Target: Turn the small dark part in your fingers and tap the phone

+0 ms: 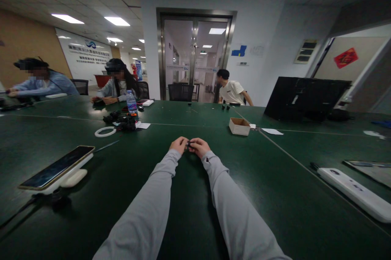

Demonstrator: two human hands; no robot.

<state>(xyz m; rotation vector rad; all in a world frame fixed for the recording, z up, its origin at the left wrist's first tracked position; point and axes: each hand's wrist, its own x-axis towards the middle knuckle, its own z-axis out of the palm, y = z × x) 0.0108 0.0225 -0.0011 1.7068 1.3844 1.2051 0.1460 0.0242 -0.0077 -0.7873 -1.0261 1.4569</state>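
Note:
Over the green table [146, 162], my left hand [179, 145] and my right hand [199, 147] meet in front of me, both sleeves grey. Between the fingertips of both is a small black part [188, 144]. Fingers cover most of it, so its kind cannot be made out. Each hand is closed in a pinch on its own side of the part. Beyond them to the right stands a small open cardboard box [239, 129].
A phone [58, 168] lies on a white stand at left, near a white tape ring [105, 131], black gear [122, 120] and a water bottle [131, 103]. At right are a white power strip [356, 193] and a monitor [305, 98]. Several people sit across the table.

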